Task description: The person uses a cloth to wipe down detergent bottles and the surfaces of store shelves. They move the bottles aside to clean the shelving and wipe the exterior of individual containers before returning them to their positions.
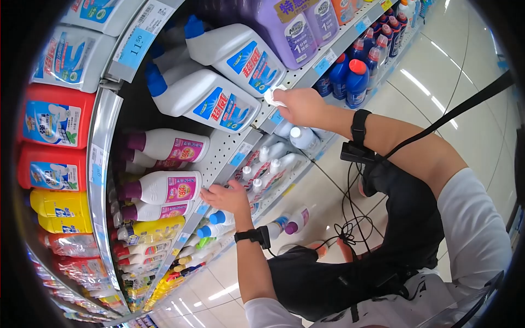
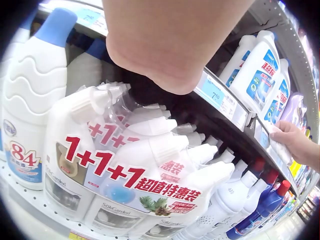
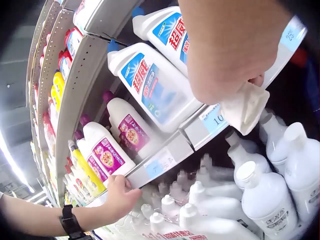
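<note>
My right hand (image 1: 302, 106) pinches a folded white cloth (image 3: 245, 107) at the shelf's front edge. Just behind the cloth lie large white cleaner bottles (image 1: 221, 101) with blue caps and blue-and-red labels, tilted on the shelf. My left hand (image 1: 229, 198) rests at the shelf edge, its fingertips right by the base of a white bottle (image 1: 169, 187) with a purple cap and pink label. In the right wrist view the left hand (image 3: 120, 197) lies along the price strip. The left wrist view shows the underside of the left hand (image 2: 175, 75) above the lower shelf, its fingers hidden.
Shrink-wrapped white bottles (image 2: 135, 180) fill the lower shelf. Purple jugs (image 1: 284, 33) stand beyond the blue-capped bottles. Blue bottles with red caps (image 1: 357, 82) are on the lower shelf at the right. Two bottles (image 1: 297, 220) stand on the tiled floor near black cables (image 1: 350, 232).
</note>
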{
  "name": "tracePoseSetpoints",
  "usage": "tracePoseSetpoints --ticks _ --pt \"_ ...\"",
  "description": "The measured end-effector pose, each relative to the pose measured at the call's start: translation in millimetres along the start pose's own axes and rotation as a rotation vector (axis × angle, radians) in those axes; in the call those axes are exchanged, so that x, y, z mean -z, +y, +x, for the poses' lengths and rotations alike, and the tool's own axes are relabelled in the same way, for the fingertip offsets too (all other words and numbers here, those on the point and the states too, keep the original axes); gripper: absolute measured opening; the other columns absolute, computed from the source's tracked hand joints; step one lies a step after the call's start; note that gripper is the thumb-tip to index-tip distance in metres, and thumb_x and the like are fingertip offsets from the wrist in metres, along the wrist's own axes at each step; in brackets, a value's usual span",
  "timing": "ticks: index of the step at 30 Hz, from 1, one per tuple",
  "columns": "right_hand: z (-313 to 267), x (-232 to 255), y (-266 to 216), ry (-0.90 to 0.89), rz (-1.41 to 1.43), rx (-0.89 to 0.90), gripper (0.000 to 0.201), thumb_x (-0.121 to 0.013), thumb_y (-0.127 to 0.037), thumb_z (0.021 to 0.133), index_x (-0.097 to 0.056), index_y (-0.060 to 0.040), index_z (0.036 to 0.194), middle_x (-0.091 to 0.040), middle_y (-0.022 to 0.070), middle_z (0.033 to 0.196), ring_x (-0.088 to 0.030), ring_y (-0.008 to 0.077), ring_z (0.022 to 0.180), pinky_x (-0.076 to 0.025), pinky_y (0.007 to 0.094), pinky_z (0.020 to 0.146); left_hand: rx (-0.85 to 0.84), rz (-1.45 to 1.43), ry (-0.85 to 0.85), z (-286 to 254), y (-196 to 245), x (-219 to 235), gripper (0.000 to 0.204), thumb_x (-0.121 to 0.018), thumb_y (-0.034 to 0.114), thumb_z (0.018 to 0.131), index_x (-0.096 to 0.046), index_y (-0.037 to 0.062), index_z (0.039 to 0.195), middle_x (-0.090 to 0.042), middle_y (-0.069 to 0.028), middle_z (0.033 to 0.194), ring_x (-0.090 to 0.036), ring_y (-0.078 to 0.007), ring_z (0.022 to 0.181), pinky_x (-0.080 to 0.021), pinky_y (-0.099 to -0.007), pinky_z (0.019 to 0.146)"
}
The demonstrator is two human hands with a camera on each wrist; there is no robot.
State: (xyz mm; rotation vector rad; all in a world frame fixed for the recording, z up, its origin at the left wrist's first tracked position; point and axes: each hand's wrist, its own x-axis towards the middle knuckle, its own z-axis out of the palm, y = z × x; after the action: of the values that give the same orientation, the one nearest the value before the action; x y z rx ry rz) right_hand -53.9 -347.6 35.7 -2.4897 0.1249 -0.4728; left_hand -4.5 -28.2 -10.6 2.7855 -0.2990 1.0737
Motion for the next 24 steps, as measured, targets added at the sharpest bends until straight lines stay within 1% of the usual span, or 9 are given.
tracePoseSetpoints --ticks 1,5,10,11,15,17,21,23,24 --pt "0.6 3.5 -1.5 -0.040 -0.014 -0.023 0.024 -0.056 -0.019 0.080 -0.052 -0.0086 0.101 -0.063 0.0147 0.076 -0.063 0.0351 0.072 -0.048 0.0466 0.061 0.006 0.002 -0.004 0.2 1.1 1.3 0.034 -0.060 0.017 0.071 -0.044 -0.0070 0.089 -0.035 -0.0376 0.127 -0.030 -0.0539 0.122 -0.028 -0.0613 0.098" --pt "5.7 16.1 12.1 -0.032 -0.012 -0.084 0.027 -0.056 -0.021 0.078 -0.053 -0.0085 0.103 -0.064 0.0144 0.079 -0.063 0.0353 0.075 -0.048 0.0465 0.065 -0.001 -0.017 0.031 -0.3 1.7 1.5 0.030 -0.059 0.014 0.069 -0.044 -0.0055 0.086 -0.037 -0.0375 0.123 -0.034 -0.0524 0.118 -0.029 -0.0609 0.097" --pt "7.3 29.5 23.3 0.039 -0.020 -0.158 0.033 -0.056 -0.021 0.076 -0.054 -0.0085 0.106 -0.065 0.0155 0.084 -0.062 0.0346 0.080 -0.048 0.0457 0.070 -0.018 0.004 0.037 -0.5 -2.8 -1.4 0.031 -0.059 0.014 0.068 -0.044 -0.0060 0.087 -0.037 -0.0365 0.123 -0.034 -0.0522 0.118 -0.030 -0.0607 0.096" --pt "6.9 25.1 26.7 0.087 -0.012 -0.137 0.031 -0.058 -0.023 0.075 -0.055 -0.0108 0.103 -0.064 0.0157 0.082 -0.062 0.0347 0.080 -0.048 0.0445 0.067 -0.021 0.002 0.040 -0.5 -2.6 -1.6 0.032 -0.060 0.015 0.068 -0.044 -0.0060 0.088 -0.038 -0.0362 0.123 -0.034 -0.0521 0.118 -0.031 -0.0606 0.095" --pt "8.5 21.0 23.3 0.101 -0.033 -0.146 0.030 -0.058 -0.023 0.075 -0.055 -0.0108 0.102 -0.064 0.0160 0.082 -0.061 0.0355 0.078 -0.048 0.0452 0.066 0.020 -0.010 0.027 0.7 2.8 4.0 0.033 -0.060 0.016 0.069 -0.044 -0.0058 0.088 -0.038 -0.0359 0.123 -0.034 -0.0518 0.119 -0.031 -0.0607 0.095" --pt "6.7 22.6 14.8 0.075 -0.060 -0.182 0.025 -0.055 -0.020 0.077 -0.054 -0.0084 0.099 -0.064 0.0160 0.079 -0.062 0.0353 0.077 -0.048 0.0465 0.066 0.032 0.004 0.007 0.4 1.6 2.0 0.035 -0.061 0.017 0.069 -0.044 -0.0055 0.090 -0.037 -0.0358 0.123 -0.034 -0.0518 0.119 -0.030 -0.0607 0.096" --pt "4.3 0.6 4.8 0.156 -0.024 -0.117 0.022 -0.055 -0.018 0.076 -0.053 -0.0078 0.096 -0.063 0.0161 0.075 -0.062 0.0361 0.073 -0.048 0.0474 0.063 -0.005 -0.039 0.000 -0.5 1.5 9.7 0.034 -0.061 0.017 0.071 -0.046 -0.0062 0.091 -0.037 -0.0361 0.124 -0.029 -0.0535 0.124 -0.031 -0.0621 0.096" --pt "1.7 -7.5 -4.9 0.110 0.026 -0.061 0.022 -0.055 -0.017 0.076 -0.053 -0.0068 0.096 -0.063 0.0160 0.073 -0.062 0.0361 0.071 -0.047 0.0475 0.061 0.000 -0.060 -0.050 -2.6 -0.4 12.4 0.035 -0.063 0.016 0.070 -0.047 -0.0049 0.092 -0.036 -0.0364 0.126 -0.027 -0.0539 0.125 -0.029 -0.0615 0.098" --pt "-0.1 -8.8 -6.8 0.124 0.031 -0.061 0.022 -0.055 -0.017 0.076 -0.053 -0.0068 0.096 -0.063 0.0160 0.073 -0.062 0.0361 0.071 -0.047 0.0475 0.061 -0.011 -0.060 -0.040 -2.6 0.2 15.2 0.035 -0.063 0.016 0.070 -0.047 -0.0049 0.092 -0.036 -0.0364 0.126 -0.027 -0.0539 0.125 -0.029 -0.0615 0.098"
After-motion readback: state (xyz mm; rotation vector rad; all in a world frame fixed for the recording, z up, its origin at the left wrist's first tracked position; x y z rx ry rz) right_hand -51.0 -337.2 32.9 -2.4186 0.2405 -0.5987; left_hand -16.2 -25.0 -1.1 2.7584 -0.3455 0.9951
